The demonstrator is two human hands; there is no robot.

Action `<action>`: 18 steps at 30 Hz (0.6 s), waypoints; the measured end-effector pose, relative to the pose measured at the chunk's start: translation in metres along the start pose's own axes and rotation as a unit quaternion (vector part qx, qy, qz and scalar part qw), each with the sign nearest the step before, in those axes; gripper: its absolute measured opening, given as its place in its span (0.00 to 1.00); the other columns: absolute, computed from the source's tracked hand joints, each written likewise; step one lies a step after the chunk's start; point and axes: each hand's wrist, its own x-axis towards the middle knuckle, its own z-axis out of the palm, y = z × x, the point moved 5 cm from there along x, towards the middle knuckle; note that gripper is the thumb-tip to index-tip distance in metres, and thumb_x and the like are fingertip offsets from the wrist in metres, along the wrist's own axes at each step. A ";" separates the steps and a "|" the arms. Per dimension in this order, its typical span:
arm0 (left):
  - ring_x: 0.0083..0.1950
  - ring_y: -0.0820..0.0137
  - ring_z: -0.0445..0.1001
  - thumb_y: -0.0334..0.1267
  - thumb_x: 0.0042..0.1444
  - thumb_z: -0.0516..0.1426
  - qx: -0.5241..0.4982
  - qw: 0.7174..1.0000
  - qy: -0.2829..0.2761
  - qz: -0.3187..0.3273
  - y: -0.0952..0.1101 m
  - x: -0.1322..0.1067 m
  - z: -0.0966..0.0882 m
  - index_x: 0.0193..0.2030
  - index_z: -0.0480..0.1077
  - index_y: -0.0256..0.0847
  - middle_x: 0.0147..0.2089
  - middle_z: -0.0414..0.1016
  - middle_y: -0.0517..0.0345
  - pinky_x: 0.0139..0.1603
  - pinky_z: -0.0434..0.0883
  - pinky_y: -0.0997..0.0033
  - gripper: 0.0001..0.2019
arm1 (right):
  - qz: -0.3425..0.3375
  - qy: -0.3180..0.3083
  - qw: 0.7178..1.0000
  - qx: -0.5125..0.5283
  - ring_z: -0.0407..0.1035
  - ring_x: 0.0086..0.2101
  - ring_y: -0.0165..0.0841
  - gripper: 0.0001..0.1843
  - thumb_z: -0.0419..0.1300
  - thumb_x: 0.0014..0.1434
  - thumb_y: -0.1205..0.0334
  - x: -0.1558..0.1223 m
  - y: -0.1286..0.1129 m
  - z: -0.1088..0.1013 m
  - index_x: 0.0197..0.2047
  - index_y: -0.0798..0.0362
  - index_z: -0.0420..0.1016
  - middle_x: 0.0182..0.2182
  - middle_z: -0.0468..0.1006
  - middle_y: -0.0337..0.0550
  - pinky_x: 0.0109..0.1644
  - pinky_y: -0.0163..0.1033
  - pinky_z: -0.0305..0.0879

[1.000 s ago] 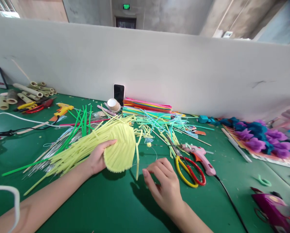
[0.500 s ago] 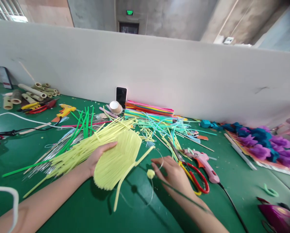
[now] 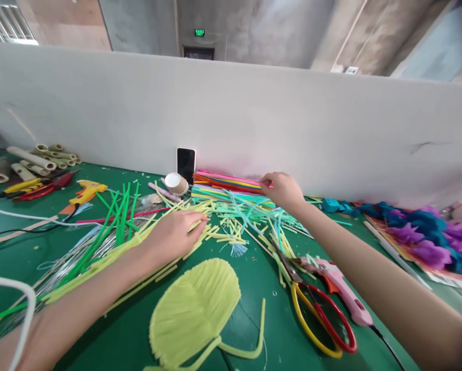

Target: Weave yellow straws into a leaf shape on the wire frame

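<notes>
My left hand [image 3: 174,234] rests on the pile of yellow-green pipe cleaners [image 3: 138,239], its fingers curled in among them; the palm is hidden. My right hand [image 3: 283,189] reaches to the back of the table and pinches at the right end of a stack of pink and red pipe cleaners [image 3: 231,181]. A yellow-green leaf made of pipe cleaners [image 3: 195,309] lies flat in front, touched by neither hand. Its bent stem [image 3: 246,353] sticks out to the right.
Scissors [image 3: 323,319] and a pink glue gun [image 3: 342,291] lie right of the leaf. A yellow glue gun [image 3: 87,190], pliers [image 3: 41,188] and bamboo pieces [image 3: 33,159] are at left. A phone [image 3: 186,164] and paper cup [image 3: 175,183] stand by the white partition [image 3: 231,113]; purple flowers [image 3: 427,245] lie right.
The leaf has left my left hand and lies on the table nearer to me. My left hand has moved onto the yellow-green pile, and my right hand has gone up to the pink stack.
</notes>
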 end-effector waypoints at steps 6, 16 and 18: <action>0.56 0.53 0.70 0.41 0.60 0.53 0.083 0.988 0.012 0.127 0.005 0.082 0.027 0.46 0.77 0.40 0.52 0.76 0.47 0.62 0.58 0.58 0.14 | -0.002 -0.062 0.997 -0.038 0.69 0.43 0.39 0.13 0.54 0.59 0.64 0.017 0.042 0.007 0.41 0.52 0.79 0.37 0.80 0.47 0.42 0.38 0.63; 0.65 0.57 0.63 0.40 0.64 0.50 0.224 0.942 -0.015 0.248 0.007 0.183 0.094 0.51 0.74 0.36 0.60 0.71 0.42 0.67 0.51 0.54 0.17 | -0.069 -0.129 0.985 -0.088 0.68 0.46 0.39 0.13 0.53 0.61 0.66 0.024 0.053 0.026 0.40 0.52 0.80 0.40 0.79 0.50 0.39 0.35 0.64; 0.64 0.56 0.64 0.41 0.65 0.50 0.236 0.937 -0.030 0.257 0.007 0.194 0.102 0.51 0.75 0.35 0.59 0.71 0.41 0.67 0.50 0.52 0.17 | -0.079 -0.133 0.984 -0.088 0.68 0.46 0.38 0.13 0.53 0.61 0.65 0.028 0.054 0.028 0.42 0.51 0.79 0.41 0.79 0.49 0.41 0.35 0.64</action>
